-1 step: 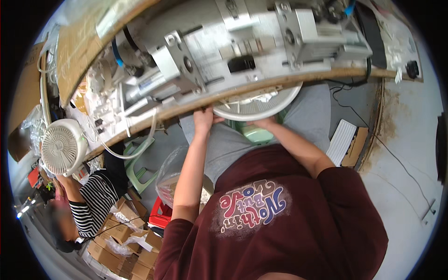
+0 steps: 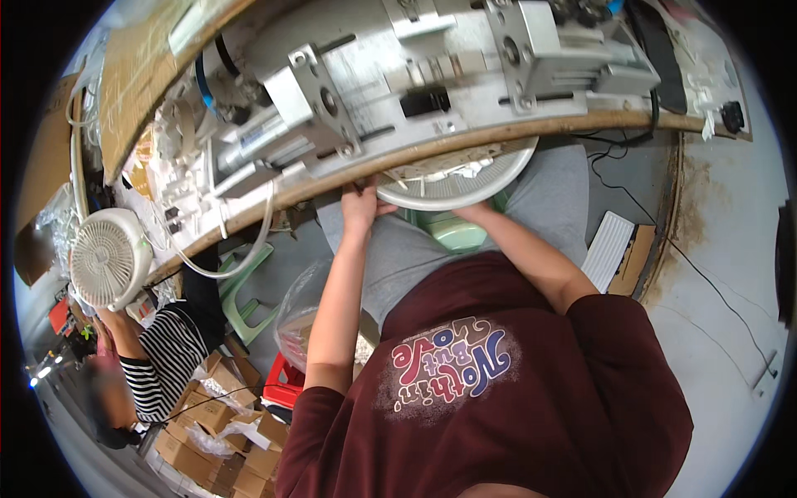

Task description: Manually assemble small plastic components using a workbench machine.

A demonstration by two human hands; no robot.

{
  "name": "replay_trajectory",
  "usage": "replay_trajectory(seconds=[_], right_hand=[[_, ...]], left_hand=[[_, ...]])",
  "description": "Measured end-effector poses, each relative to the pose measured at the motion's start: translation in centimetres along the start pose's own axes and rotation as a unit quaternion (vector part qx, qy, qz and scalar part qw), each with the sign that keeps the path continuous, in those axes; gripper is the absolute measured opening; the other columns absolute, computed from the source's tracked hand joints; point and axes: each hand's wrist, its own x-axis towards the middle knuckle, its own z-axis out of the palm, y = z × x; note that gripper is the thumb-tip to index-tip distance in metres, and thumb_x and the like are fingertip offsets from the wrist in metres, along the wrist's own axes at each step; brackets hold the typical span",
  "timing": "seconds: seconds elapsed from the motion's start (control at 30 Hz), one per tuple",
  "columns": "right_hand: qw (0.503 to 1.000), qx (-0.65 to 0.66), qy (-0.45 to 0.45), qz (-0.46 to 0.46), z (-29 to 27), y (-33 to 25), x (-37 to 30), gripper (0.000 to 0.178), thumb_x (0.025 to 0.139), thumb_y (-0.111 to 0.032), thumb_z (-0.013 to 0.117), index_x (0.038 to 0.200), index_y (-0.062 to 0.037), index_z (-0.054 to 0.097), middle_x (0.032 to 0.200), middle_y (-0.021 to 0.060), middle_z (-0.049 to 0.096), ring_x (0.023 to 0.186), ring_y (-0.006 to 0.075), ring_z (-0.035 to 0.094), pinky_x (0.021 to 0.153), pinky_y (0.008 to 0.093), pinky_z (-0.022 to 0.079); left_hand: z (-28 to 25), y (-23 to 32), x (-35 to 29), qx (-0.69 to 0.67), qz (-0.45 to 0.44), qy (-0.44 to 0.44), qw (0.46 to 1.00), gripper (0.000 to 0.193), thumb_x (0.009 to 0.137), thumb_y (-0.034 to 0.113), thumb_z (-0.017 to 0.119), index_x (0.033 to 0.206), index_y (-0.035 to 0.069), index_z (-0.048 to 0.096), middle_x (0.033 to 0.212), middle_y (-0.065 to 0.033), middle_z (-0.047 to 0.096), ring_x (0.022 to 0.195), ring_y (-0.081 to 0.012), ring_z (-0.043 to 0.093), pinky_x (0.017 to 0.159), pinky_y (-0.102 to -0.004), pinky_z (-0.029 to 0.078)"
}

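Note:
A round pale plastic basket (image 2: pixel 448 202) with ribbed sides sits above my lap, partly under the bench's front edge. Small white strip-like pieces (image 2: pixel 465 172) lie inside it. At its left side is my left hand (image 2: pixel 359 206), closed at the rim, its fingertips partly hidden by the bench edge. From the right, my right hand (image 2: pixel 475 212) reaches beneath the near rim and holds the basket from below; its fingers are hidden there.
On the bench (image 2: pixel 432 151) stand two metal clamp fixtures, left (image 2: pixel 311 104) and right (image 2: pixel 540 58), with a black block (image 2: pixel 425 101) between them. A white fan (image 2: pixel 108 257) is at left, near a person in stripes (image 2: pixel 170 357). Cardboard boxes (image 2: pixel 207 415) lie below.
The bench, fixtures and basket sit slightly higher in the view. Both hands stay at the basket, with the right hand shifted slightly upward in the picture.

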Motion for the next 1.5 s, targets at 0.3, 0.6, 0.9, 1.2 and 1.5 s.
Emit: replay_trajectory(seconds=[0.3,0.6,0.9,1.2,1.5], right_hand=[[0.741,0.643,0.008,0.195,-1.7,-4.4,0.1,0.031,0.102,-0.03,0.048,0.128,-0.0139,0.053,0.119,0.0065,0.064,0.104,0.0213,0.064,0.089,0.0431,0.055],[0.678,0.698,0.161,0.166,2.0,-4.9,3.3,0.038,0.092,-0.028,0.059,0.128,-0.0148,0.055,0.122,0.0073,0.064,0.098,0.0194,0.067,0.074,0.0297,0.056],[0.823,0.519,0.164,0.161,1.9,-5.2,3.0,0.049,0.084,-0.027,0.066,0.129,-0.0104,0.056,0.121,0.0112,0.065,0.104,0.0238,0.065,0.085,0.0328,0.051],[0.996,0.008,0.084,0.016,-0.4,-5.2,2.4,0.059,0.076,-0.027,0.074,0.129,-0.006,0.057,0.12,0.015,0.065,0.109,0.0283,0.062,0.096,0.036,0.046],[0.98,-0.074,-0.145,-0.117,-7.0,-11.6,-14.1,0.039,0.08,-0.016,0.065,0.117,-0.0021,0.061,0.105,0.0191,0.066,0.101,0.0358,0.062,0.085,0.043,0.05]], left_hand=[[0.3,0.9,0.0,0.009,0.057,0.0,0.998,0.047,0.098,0.017,0.055,0.134,-0.002,0.032,0.103,-0.019,0.064,0.074,-0.0254,0.071,0.059,-0.0335,0.064],[0.6,-0.6,1.0,0.061,0.059,0.022,0.996,0.035,0.098,0.015,0.052,0.125,-0.005,0.045,0.1,-0.0154,0.065,0.069,-0.0195,0.069,0.055,-0.0298,0.062],[1.3,-1.2,0.1,0.052,0.06,0.05,0.996,0.036,0.098,0.019,0.052,0.118,-0.009,0.039,0.093,-0.0168,0.064,0.063,-0.0194,0.068,0.05,-0.0286,0.061],[1.0,-2.3,0.1,0.009,0.047,0.034,0.998,0.034,0.099,0.02,0.051,0.116,-0.003,0.033,0.092,-0.0179,0.064,0.063,-0.0204,0.067,0.05,-0.0311,0.061],[0.4,-4.8,-2.5,0.001,0.044,0.002,0.999,0.034,0.097,0.011,0.048,0.119,-0.015,0.042,0.092,-0.0245,0.066,0.063,-0.026,0.07,0.049,-0.0339,0.062]])
